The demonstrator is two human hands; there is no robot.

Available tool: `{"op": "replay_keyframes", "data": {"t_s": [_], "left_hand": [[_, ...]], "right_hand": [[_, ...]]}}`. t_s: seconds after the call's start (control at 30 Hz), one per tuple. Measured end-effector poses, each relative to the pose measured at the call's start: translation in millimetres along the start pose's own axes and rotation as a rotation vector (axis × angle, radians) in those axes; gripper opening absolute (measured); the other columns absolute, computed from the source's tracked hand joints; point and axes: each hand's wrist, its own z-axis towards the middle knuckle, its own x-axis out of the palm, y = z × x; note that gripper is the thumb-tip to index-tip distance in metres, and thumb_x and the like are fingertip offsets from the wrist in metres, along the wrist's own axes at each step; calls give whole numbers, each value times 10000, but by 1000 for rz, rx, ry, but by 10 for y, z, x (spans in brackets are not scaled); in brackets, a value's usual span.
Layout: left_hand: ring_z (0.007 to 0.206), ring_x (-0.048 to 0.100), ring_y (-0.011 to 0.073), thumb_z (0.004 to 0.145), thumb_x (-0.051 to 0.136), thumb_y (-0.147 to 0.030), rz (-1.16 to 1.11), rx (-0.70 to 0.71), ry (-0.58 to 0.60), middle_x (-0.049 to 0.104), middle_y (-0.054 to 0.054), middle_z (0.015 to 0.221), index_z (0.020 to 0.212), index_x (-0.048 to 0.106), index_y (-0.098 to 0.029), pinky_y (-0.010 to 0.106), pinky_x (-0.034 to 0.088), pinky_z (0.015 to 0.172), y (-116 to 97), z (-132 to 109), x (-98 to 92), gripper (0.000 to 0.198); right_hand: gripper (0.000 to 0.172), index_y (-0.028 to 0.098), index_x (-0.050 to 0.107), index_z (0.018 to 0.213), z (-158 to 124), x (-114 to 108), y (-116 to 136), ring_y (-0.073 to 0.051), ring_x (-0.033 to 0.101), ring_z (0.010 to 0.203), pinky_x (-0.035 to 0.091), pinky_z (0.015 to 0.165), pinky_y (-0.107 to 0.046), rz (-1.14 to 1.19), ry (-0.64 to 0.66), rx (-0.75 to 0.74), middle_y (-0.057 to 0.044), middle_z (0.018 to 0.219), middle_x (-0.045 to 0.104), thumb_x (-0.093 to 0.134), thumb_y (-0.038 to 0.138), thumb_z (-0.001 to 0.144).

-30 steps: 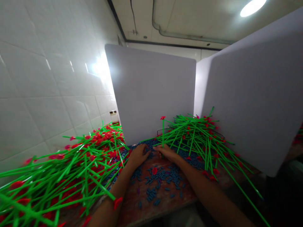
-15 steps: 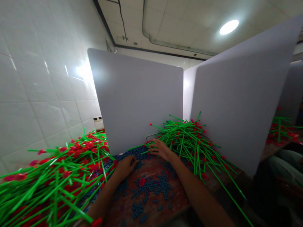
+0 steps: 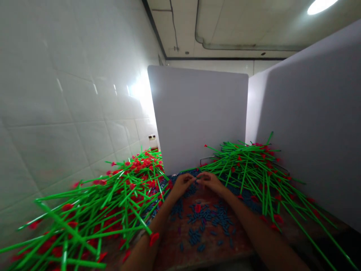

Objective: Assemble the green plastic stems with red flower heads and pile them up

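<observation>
My left hand (image 3: 183, 183) and my right hand (image 3: 211, 182) meet above the far part of the table, thumbs and fingers pinched together. Something small and dark shows between the fingertips, too small to make out. Below them, many small blue-grey cylindrical pieces (image 3: 222, 217) lie scattered on the worn reddish tabletop (image 3: 208, 246). Among these sits one loose red piece (image 3: 197, 208). To the left of my left arm spreads a heap of green sticks with red ends (image 3: 113, 210). Beyond my right hand is another pile of green sticks (image 3: 245, 162).
A pale upright panel (image 3: 200, 116) closes off the back, and a second panel (image 3: 307, 124) stands along the right. White tiled wall (image 3: 84, 113) runs down the left side. A small jar (image 3: 152, 142) stands behind the left heap. Some green sticks overhang the right table edge.
My right hand, open near the right pile before, has come back to my left hand, and its fingers have closed. The view has turned left, so everything sits further right.
</observation>
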Motion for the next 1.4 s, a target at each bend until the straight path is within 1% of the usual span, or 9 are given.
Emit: {"op": "replay_keyframes", "data": {"t_s": [0.17, 0.37, 0.47, 0.6, 0.73, 0.9, 1.03, 1.2, 1.4], "left_hand": [[487, 452, 66, 731, 613, -498, -68, -76, 13, 533, -22, 562, 726, 620, -120, 181, 332, 479, 11, -53, 31, 378], [436, 462, 65, 614, 725, -501, -249, -172, -35, 492, -80, 522, 807, 458, -182, 174, 356, 460, 60, -101, 94, 459], [435, 463, 67, 633, 701, -526, -232, -170, -26, 496, -78, 521, 815, 445, -185, 175, 358, 463, 39, -98, 103, 464], [486, 476, 82, 800, 452, -606, -20, -95, -15, 546, -17, 583, 751, 522, -150, 201, 377, 501, -67, -94, -17, 464], [639, 542, 135, 865, 352, -577, 556, -61, -143, 594, 23, 668, 727, 587, -154, 238, 391, 611, -159, -174, -268, 503], [837, 605, 211, 826, 504, -495, 1073, -346, -177, 659, 104, 870, 830, 636, -168, 283, 402, 698, -162, -301, -482, 353], [879, 621, 240, 733, 585, -580, 1092, -536, -139, 670, 109, 926, 896, 636, -187, 288, 426, 707, -137, -319, -554, 428], [923, 620, 264, 657, 681, -516, 1082, -547, -128, 670, 97, 975, 907, 642, -203, 305, 437, 725, -145, -307, -605, 402], [946, 624, 291, 701, 648, -414, 1136, -525, -83, 673, 122, 997, 928, 664, -206, 343, 451, 745, -277, -308, -565, 308]], "right_hand": [[431, 166, 593, 925, -58, 67, -44, -82, 503, 454, 399, 419, -195, -61, 44, -64, 9, 711, 623, 748, 438, 628], [371, 148, 651, 873, -77, 79, -51, -98, 540, 494, 439, 467, -212, -89, 89, -122, -20, 735, 648, 741, 425, 644], [344, 130, 668, 801, -74, 84, -32, -104, 549, 489, 443, 484, -221, -75, 74, -101, -29, 699, 660, 743, 422, 635], [326, 123, 672, 742, -71, 47, -2, -118, 560, 496, 455, 502, -233, -61, 22, -79, -28, 631, 648, 716, 433, 654], [344, 127, 680, 783, -83, -7, -5, -129, 560, 490, 447, 487, -239, -67, -27, -64, -25, 609, 640, 694, 451, 667], [346, 131, 679, 756, -90, -13, -37, -115, 532, 469, 427, 460, -231, -103, -44, -73, -45, 654, 658, 696, 462, 656], [338, 127, 677, 755, -75, -10, -42, -115, 532, 486, 425, 462, -226, -113, -35, -76, -43, 655, 654, 687, 452, 663], [325, 119, 680, 761, -39, -18, -68, -117, 540, 508, 421, 479, -224, -114, -44, -73, -48, 669, 659, 693, 427, 657], [322, 125, 685, 749, -16, -7, -68, -121, 549, 519, 424, 493, -225, -135, -44, -80, -41, 653, 657, 700, 432, 655]]}}
